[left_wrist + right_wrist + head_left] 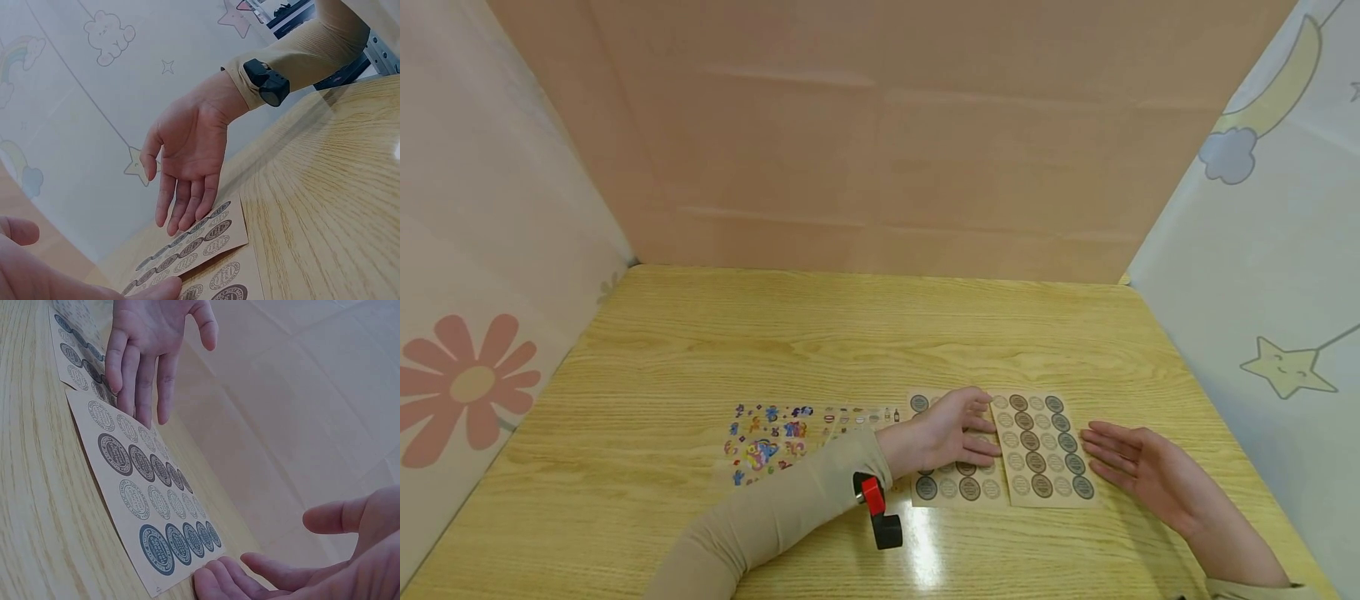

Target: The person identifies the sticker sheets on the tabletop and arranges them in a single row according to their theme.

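Observation:
A kraft-coloured sheet of round stickers (1047, 450) lies on the table between the two hands. The left hand (951, 432), fingers extended, is at its left edge and overlaps a second sheet of round stickers (948, 492). At the right edge of the first sheet, the fingertips of the right hand (1153, 475) come close, palm turned inward and fingers straight. In the right wrist view, the sheet's near corner (156, 584) lies beside the right fingertips, and the left hand (147, 356) reaches down to its far edge. Neither hand grips anything.
Left of the round stickers lie a sheet of colourful cartoon stickers (762, 446) and one with small food pictures (859, 415), partly under the left forearm. A pinkish-brown backdrop (880, 167) rises behind the wooden table (880, 333), with printed cloths at both sides.

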{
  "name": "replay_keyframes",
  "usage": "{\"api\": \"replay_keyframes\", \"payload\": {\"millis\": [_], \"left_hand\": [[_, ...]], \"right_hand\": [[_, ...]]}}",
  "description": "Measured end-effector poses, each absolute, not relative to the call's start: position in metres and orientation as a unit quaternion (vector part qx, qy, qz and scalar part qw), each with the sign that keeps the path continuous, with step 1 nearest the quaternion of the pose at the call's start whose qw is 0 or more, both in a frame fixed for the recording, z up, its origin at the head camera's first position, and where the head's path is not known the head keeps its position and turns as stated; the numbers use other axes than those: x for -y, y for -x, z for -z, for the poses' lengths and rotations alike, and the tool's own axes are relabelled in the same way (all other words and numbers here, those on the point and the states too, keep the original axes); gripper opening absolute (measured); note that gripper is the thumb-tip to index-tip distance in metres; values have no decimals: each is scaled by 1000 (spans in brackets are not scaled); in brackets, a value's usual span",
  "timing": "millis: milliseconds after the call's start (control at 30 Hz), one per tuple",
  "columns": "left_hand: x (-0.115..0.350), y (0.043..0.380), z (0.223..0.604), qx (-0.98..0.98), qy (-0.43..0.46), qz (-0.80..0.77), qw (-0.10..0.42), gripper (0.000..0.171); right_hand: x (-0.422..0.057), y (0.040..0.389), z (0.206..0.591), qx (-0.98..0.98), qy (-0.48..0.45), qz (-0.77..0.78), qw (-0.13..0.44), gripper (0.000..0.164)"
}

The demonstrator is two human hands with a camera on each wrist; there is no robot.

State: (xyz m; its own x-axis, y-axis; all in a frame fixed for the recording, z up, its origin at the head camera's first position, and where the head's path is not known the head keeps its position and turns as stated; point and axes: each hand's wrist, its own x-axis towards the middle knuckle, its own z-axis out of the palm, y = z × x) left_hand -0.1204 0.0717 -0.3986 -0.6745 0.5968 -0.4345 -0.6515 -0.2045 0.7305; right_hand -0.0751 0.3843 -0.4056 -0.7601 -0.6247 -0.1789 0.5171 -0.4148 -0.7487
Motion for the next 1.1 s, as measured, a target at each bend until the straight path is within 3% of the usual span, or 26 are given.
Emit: {"api": "replay_keyframes", "payload": {"millis": [1100], "left_hand": [[-73,118,398,-485,39,-779,395,69]], "right_hand": [[-383,80,409,-406,67,851,325,54]]}}
